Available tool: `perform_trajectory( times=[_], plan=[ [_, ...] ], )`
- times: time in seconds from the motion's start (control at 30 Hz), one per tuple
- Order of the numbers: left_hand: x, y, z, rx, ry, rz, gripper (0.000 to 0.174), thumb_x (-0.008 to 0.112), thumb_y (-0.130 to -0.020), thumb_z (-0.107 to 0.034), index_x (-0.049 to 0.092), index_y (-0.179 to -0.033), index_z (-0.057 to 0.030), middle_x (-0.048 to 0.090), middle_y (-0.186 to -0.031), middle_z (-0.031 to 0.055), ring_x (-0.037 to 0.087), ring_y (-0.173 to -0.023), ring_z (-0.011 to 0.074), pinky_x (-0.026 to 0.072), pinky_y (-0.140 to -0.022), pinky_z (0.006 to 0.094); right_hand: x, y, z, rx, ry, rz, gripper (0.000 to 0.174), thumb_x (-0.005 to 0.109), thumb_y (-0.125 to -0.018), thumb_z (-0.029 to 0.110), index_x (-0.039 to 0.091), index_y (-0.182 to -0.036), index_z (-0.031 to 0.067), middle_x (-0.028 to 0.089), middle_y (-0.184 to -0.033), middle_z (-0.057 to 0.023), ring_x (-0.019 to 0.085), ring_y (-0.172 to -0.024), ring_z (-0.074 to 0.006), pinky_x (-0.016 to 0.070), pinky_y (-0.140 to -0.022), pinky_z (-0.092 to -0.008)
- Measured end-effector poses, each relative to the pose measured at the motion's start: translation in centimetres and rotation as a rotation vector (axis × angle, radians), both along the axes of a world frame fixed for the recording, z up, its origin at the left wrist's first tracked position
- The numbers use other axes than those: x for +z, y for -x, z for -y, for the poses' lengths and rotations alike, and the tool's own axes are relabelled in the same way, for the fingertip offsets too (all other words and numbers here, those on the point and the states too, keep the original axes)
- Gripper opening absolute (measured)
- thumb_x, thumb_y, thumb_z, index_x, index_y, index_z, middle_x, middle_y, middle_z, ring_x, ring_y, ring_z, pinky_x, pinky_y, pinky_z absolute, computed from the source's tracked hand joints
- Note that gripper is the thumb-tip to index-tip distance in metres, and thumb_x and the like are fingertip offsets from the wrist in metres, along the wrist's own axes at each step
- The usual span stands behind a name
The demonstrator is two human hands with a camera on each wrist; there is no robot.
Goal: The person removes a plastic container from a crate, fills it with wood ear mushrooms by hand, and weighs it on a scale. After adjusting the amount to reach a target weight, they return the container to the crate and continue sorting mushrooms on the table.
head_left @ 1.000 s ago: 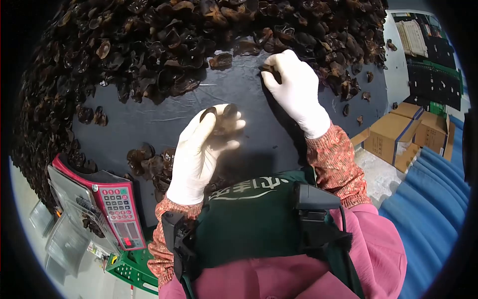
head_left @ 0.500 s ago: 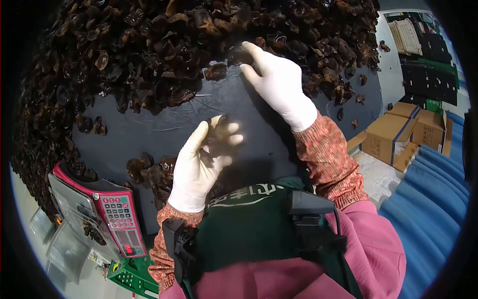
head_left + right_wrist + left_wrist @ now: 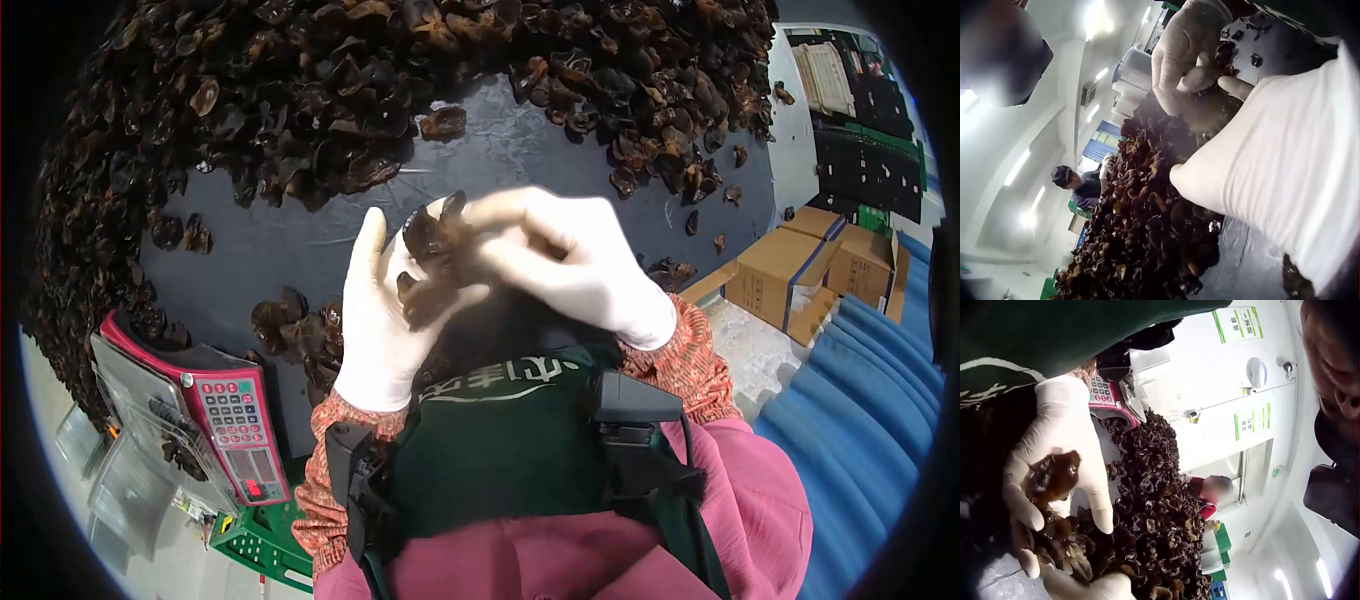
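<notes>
Right grip [image 3: 580, 262] has swung back beside the left grip [image 3: 380, 318], which cradles fungus pieces [image 3: 424, 236]; right's hold is unclear; stack gently.

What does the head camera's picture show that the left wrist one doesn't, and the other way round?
Only the head view shows cardboard boxes and blue sheeting. Only the left wrist view shows green-edged wall posters and ceiling lights. Both show the gloved left hand holding dark pieces, at least part of the right hand, the dark heap and the pink scale.
</notes>
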State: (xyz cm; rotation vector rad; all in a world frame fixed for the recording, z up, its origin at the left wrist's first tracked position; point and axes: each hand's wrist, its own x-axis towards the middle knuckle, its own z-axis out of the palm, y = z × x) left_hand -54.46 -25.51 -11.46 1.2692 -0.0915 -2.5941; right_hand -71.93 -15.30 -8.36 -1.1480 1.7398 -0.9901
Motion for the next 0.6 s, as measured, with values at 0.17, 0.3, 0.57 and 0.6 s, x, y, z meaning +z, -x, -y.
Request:
perform_trajectory(
  times=[0.17, 0.3, 0.57, 0.6],
  plan=[
    [-1.3, -2.1, -0.2, -0.04, 0.036, -0.103, 0.056, 0.043, -0.111, -0.051, 0.06, -0.14, -0.0071, 0.067, -0.136, 0.0212, 0.071, -0.115, 0.0322, 0.0618, -0.068, 0.0337, -2.8, 2.1, 1.7, -0.315, 0.015, -0.033, 0.023, 0.067, -0.099, 0.014, 0.074, -0.118, 0.0043, 0.07, -0.078, -0.0041, 0.063, -0.069, -0.0066, 0.0524, -0.067, -0.0243],
    [1.2, -4.7, -0.2, -0.126, 0.359, -0.065, 0.041, 0.055, -0.109, -0.027, 0.06, -0.137, 0.0014, 0.072, -0.127, 0.0174, 0.073, -0.101, 0.0206, 0.0557, -0.067, 0.0206, -6.4, 2.8, 4.0, -0.229, 0.227, -0.483, 0.02, 0.071, -0.094, 0.018, 0.075, -0.111, 0.0098, 0.073, -0.093, -0.0099, 0.073, -0.079, -0.0244, 0.0573, -0.072, -0.0335],
    [4.7, -13.1, 2.1, -0.864, 1.537, 0.381, 0.038, 0.076, -0.08, -0.003, 0.079, -0.118, -0.0076, 0.075, -0.124, 0.0117, 0.063, -0.127, 0.0318, 0.0467, -0.111, 0.0446, -8.7, 2.7, 6.6, -0.127, 0.203, -0.583, 0.014, 0.073, -0.09, 0.021, 0.073, -0.097, 0.0089, 0.068, -0.091, -0.0081, 0.07, -0.08, -0.0266, 0.0561, -0.07, -0.0357],
    [5.0, -13.7, 2.3, -0.917, 1.528, 0.387, 0.037, 0.076, -0.08, -0.005, 0.079, -0.117, -0.0081, 0.076, -0.122, 0.0097, 0.063, -0.129, 0.0318, 0.0416, -0.117, 0.0479, -7.9, 2.7, 6.1, -0.108, 0.162, -0.481, 0.014, 0.073, -0.09, 0.021, 0.073, -0.097, 0.0084, 0.069, -0.09, -0.0078, 0.07, -0.08, -0.0254, 0.0559, -0.071, -0.0353]
  ],
)
